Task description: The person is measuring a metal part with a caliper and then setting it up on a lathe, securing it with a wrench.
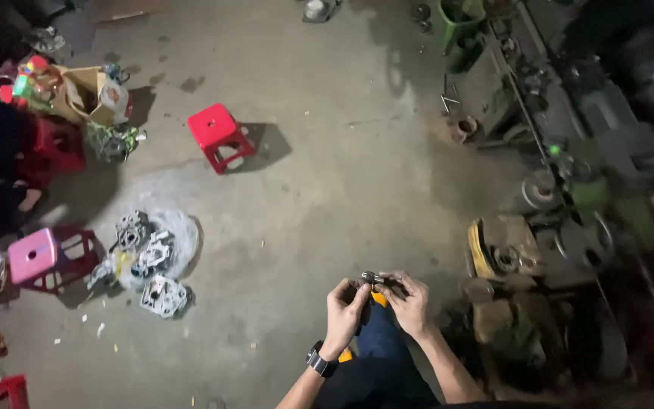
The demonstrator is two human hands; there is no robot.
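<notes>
Fingers [359, 290] of left hand [344, 312] and right hand [409, 301] pinch small grey metal part [372, 278] between them, lower centre of frame, above concrete floor [319, 151].

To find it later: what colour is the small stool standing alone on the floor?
Red stool, head view.

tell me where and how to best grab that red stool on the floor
Take the red stool by the rim of its square seat, coming straight down from above. It stands upright on bare concrete floor with its flat top facing up and nothing beside it, so two opposite seat edges are free. The small hole in the seat's middle probably offers a finger hold too.
</notes>
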